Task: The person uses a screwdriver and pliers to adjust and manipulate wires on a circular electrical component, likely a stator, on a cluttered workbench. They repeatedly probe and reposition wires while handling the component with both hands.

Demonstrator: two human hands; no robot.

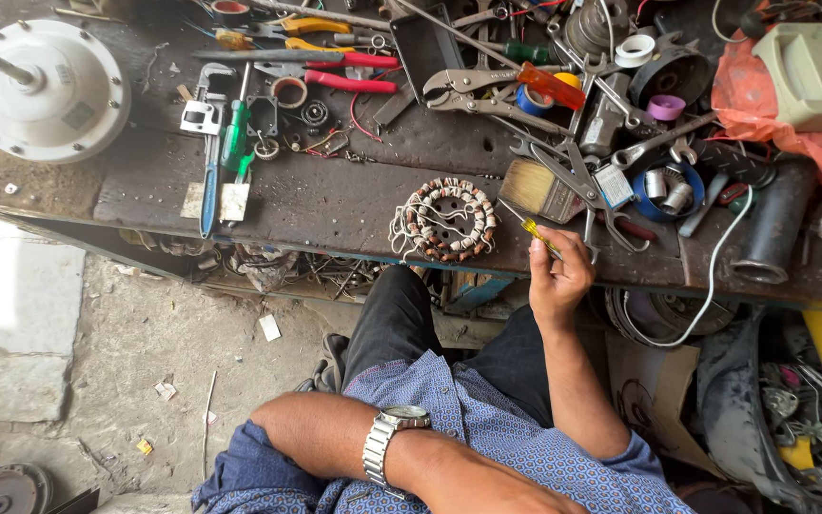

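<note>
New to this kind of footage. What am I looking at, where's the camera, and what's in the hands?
There is one picture, taken by a camera worn on a person's head, looking down at their lap and a cluttered workbench. No machine: just a seated person's two bare hands. The right hand is raised at the bench edge and holds a small yellow-handled screwdriver, beside a round wound wire coil. The left forearm, with a metal wristwatch, lies across the lap; the left hand itself is out of view. Around the coil lie a paintbrush, scissors, pliers, a green screwdriver and a white round motor housing.
</note>
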